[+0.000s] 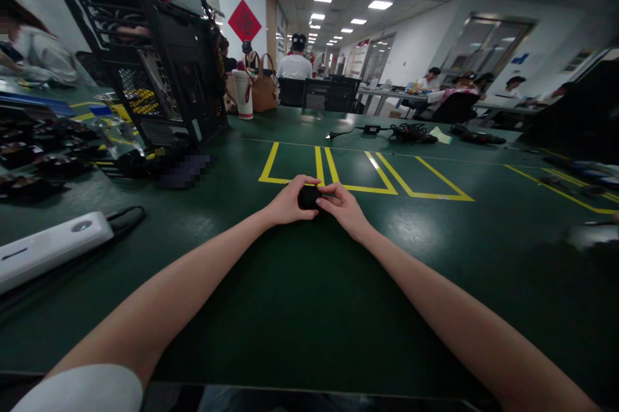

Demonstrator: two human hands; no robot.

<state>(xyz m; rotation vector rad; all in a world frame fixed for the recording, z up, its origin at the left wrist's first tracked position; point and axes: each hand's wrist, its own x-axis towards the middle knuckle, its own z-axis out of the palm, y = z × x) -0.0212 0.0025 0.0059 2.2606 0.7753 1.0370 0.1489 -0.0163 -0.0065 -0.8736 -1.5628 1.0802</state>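
Between my two hands is a small black rounded object [308, 197], too dark and small to tell its kind. My left hand [289, 201] is curled round its left side, thumb and fingers closed on it. From the right, my right hand [342, 207] pinches its edge with thumb and fingertips. Both hands are low over the green table [309, 296], close to the near side of the yellow tape outlines [358, 189]. Whether the object touches the table, I cannot tell.
An open black computer case [178, 70] stands at the left, near a white paper cup [243, 95] and a brown handbag [264, 91]. A white power strip-like device [53, 251] lies at left. Coiled black cables [411, 133] lie at the back. Other people sit farther off.
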